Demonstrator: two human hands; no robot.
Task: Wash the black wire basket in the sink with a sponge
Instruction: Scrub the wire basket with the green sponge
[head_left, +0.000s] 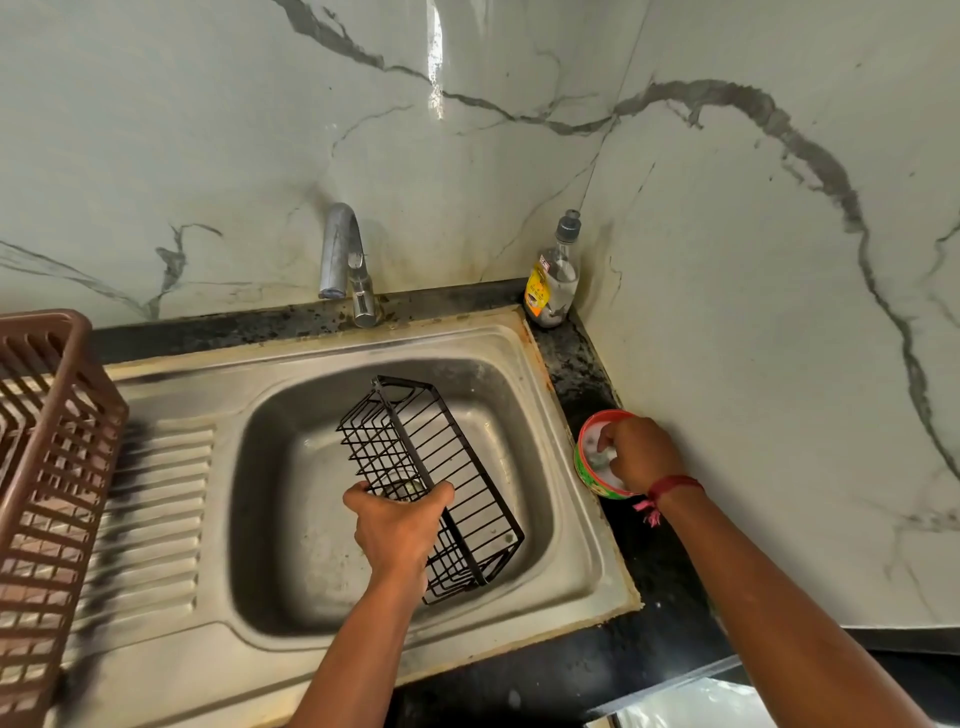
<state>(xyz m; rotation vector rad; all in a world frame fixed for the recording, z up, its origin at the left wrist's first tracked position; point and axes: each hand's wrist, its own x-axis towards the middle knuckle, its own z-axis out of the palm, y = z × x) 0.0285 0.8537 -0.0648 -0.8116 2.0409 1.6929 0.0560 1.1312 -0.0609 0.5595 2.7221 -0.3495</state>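
Head view, sink corner. Item one: black wire basket (431, 483), tilted, lying in the bowl of the steel sink (291, 519), centre of frame. My left hand (397, 525) grips its near long rim, fingers curled over the wire. Item two: round green-and-red tub (589, 484) on the black desk (649, 571), right of the sink. My right hand (641, 454) reaches into it, fingertips pinching a small grey-green sponge (598, 461). Red thread (675, 486) on that wrist. Also: tap (343, 254) and clear bottle (553, 280) at upper centre, brown slatted crate (47, 467) at left edge.
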